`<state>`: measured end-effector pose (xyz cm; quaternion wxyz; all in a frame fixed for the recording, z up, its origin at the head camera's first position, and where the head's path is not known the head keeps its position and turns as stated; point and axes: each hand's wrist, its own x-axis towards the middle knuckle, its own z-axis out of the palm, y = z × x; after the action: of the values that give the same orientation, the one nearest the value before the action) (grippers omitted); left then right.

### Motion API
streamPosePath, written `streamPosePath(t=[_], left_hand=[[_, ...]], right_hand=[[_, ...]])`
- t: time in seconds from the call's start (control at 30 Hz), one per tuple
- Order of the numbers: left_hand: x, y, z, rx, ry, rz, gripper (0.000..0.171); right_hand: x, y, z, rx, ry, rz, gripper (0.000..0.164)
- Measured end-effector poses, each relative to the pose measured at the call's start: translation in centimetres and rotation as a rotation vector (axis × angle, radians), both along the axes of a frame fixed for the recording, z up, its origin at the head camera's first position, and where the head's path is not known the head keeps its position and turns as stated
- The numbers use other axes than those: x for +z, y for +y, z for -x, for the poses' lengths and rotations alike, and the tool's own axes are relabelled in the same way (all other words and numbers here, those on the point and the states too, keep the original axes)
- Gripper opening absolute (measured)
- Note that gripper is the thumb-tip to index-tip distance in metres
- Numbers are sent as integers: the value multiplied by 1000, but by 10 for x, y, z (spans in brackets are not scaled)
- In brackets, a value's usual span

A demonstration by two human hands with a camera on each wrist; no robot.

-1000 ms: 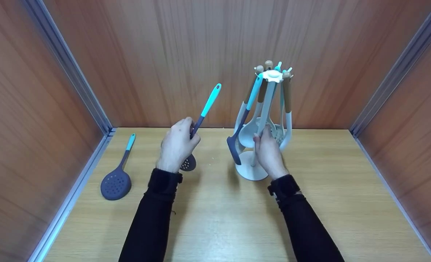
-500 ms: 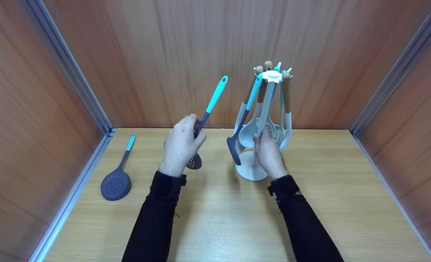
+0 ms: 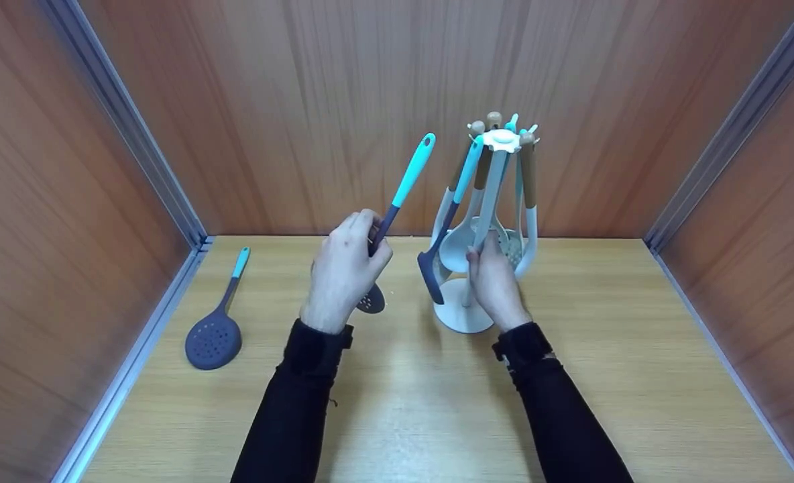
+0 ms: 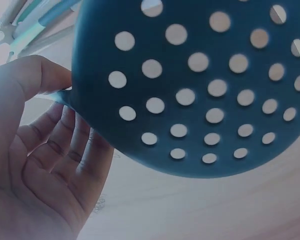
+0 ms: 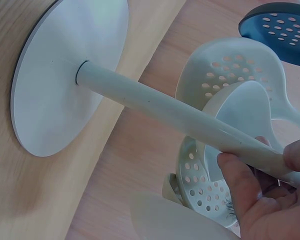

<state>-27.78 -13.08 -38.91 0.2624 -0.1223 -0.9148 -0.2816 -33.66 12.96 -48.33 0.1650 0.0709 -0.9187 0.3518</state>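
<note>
My left hand (image 3: 347,268) pinches the dark neck of a skimmer (image 3: 412,173), its turquoise handle pointing up and tilted right. In the left wrist view, the skimmer's round, holed head (image 4: 197,102) is large, and thumb and fingers meet at its neck. My right hand (image 3: 495,278) grips the pole (image 5: 175,117) of a white utensil stand (image 3: 464,315), which stands upright on its round base. Several utensils hang from its top ring, among them a dark one with a turquoise handle (image 3: 467,171) on the side facing the held skimmer.
A second dark skimmer (image 3: 214,341) with a turquoise handle lies on the wooden table (image 3: 397,416) at the left. Wooden panels (image 3: 370,80) close off the back and both sides. A pale ladle (image 3: 459,248) and other pale utensils hang around the pole.
My left hand has moved to the right with the skimmer, whose handle end has risen and come closer to the stand. The right hand and stand have stayed in place.
</note>
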Motion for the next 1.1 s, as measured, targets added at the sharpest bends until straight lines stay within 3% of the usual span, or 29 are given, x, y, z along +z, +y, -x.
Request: streamPosePath(t=[0.33,0.5,1.1], left_hand=[[6,11,-8,-26,4,1,24],[9,17,-13,-33,10,-5,23],[17,36,-27,-97,83,9,20]], right_hand=[[0,0,0,6,3,-7,43],[1,0,0,3,-40,10,45],[4,-2,0,-16,-69,25,48]])
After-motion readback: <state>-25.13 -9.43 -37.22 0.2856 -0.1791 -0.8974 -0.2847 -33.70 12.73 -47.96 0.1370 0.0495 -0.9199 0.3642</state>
